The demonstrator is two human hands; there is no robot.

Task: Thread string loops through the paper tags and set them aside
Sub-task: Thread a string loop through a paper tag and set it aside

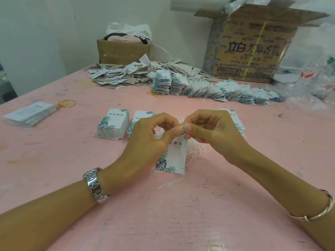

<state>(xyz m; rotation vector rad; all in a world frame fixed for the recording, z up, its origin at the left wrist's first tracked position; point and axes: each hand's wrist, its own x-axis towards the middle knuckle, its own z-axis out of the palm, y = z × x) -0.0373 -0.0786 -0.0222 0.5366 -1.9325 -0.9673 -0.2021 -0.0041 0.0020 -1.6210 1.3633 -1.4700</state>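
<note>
A white paper tag point(176, 154) with green leaf print hangs upright over the pink table. My left hand point(150, 140) pinches its top edge between thumb and fingers. My right hand point(212, 133) pinches the end of a white string point(181, 126) right at the tag's top. A tangle of loose white strings point(194, 151) lies on the table behind the tag. Two stacks of plain tags, one stack point(113, 125) and a second stack point(140, 117), stand just beyond my left hand. Another stack point(237, 122) shows behind my right hand.
Rows of strung tags point(208, 87) and a loose heap of tags point(123, 75) fill the far table. A stack of white cards point(30, 114) and yellow rubber bands point(66, 103) lie at left. Cardboard boxes, a small box point(123, 51) and a large box point(253, 49), stand at the back. Plastic bags point(311, 82) lie right.
</note>
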